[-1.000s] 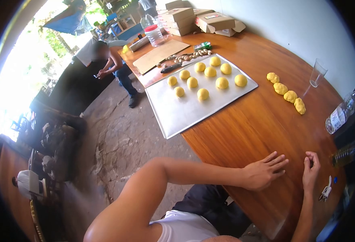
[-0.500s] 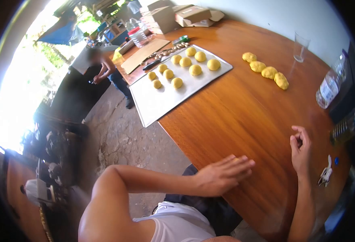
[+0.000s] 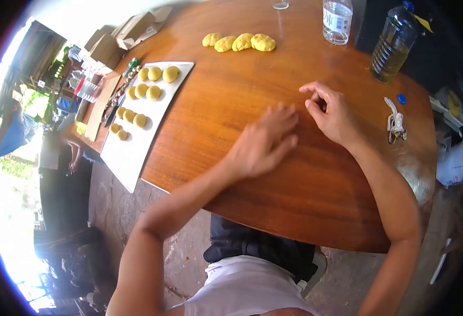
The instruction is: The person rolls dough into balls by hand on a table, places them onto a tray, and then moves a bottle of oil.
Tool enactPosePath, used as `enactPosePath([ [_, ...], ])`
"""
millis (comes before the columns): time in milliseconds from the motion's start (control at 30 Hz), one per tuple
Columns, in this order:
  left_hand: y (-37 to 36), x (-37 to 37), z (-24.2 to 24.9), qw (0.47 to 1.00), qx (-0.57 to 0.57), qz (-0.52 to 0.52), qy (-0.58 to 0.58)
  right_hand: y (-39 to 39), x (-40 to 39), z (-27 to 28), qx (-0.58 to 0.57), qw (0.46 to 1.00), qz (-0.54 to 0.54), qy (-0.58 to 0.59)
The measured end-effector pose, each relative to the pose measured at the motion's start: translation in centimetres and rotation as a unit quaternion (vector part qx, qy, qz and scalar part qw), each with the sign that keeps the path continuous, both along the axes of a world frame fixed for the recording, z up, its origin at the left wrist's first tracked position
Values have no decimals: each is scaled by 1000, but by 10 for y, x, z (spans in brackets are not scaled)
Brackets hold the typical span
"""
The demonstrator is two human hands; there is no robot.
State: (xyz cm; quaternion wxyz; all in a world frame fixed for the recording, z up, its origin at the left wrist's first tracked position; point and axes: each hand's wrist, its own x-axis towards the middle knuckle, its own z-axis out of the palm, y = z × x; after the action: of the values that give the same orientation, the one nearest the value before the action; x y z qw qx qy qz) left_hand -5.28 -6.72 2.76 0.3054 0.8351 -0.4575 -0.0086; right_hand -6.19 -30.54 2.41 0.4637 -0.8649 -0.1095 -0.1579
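Note:
My left hand (image 3: 263, 139) is over the wooden table (image 3: 215, 121), palm down with its fingers apart and slightly blurred; it holds nothing. Just right of it, my right hand (image 3: 329, 110) is raised a little with curled fingers, thumb and forefinger bent toward each other around a gap. Nothing shows between them. Beyond both hands lies a row of yellow dough lumps (image 3: 242, 42), pressed end to end. Off to the left, a metal tray (image 3: 131, 152) carries several round yellow dough balls (image 3: 153, 93) in rows.
At the back right stand a clear labelled bottle (image 3: 338, 22) and a bottle of dark yellow liquid (image 3: 392, 55). A white cord (image 3: 395, 121) and blue cap (image 3: 401, 98) lie on the right. Cardboard boxes (image 3: 137, 29) are at the back left; a person (image 3: 73, 152) is beyond the tray.
The view has swung to the right, so the tray and dough lumps appear farther left. My left hand has moved forward over the table, and the two hands are closer together.

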Motion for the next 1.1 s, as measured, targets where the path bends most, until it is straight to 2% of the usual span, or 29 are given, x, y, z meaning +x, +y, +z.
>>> enactPosePath([
  [33,17,-24,5,999,3,-49,22,0,0,-1,10,1000,5,1],
  [100,44,-72,18,997,45,-42,42,1,0,1,16,1000,3,7],
  [167,79,-93,14,995,85,17,47,1,-2,4,21,1000,2,21],
  [200,89,-88,16,995,86,14,52,1,-3,6,13,1000,6,19],
  [267,102,-82,20,983,153,98,11,2,-2,2,10,1000,16,21],
  [300,100,-73,20,983,156,100,12,2,1,0,12,1000,19,16],
  [467,41,3,13,974,150,168,-35,3,0,-1,-19,1000,-14,-15],
  [567,-11,19,5,980,125,117,-100,4,4,0,-6,1000,-3,16],
  [633,-28,8,4,984,109,96,-107,2,9,-9,31,999,11,-38],
  [700,-27,-22,0,995,76,-17,-68,-3,8,-11,35,999,12,-31],
  [733,-19,-39,3,995,74,-12,-67,-3,7,-11,41,999,6,-21],
  [800,8,-72,12,985,107,-85,-106,-3,5,-10,47,999,10,-13],
  [833,24,-83,11,985,108,-86,-100,-3,4,-7,38,999,11,-12],
  [900,61,-98,11,982,167,-10,-84,-2,1,-6,34,999,12,4],
  [967,92,-74,4,988,125,72,-53,-1,4,-7,29,999,18,-10],
  [1100,71,-9,9,985,105,91,-99,2,5,-3,12,1000,6,8],
])
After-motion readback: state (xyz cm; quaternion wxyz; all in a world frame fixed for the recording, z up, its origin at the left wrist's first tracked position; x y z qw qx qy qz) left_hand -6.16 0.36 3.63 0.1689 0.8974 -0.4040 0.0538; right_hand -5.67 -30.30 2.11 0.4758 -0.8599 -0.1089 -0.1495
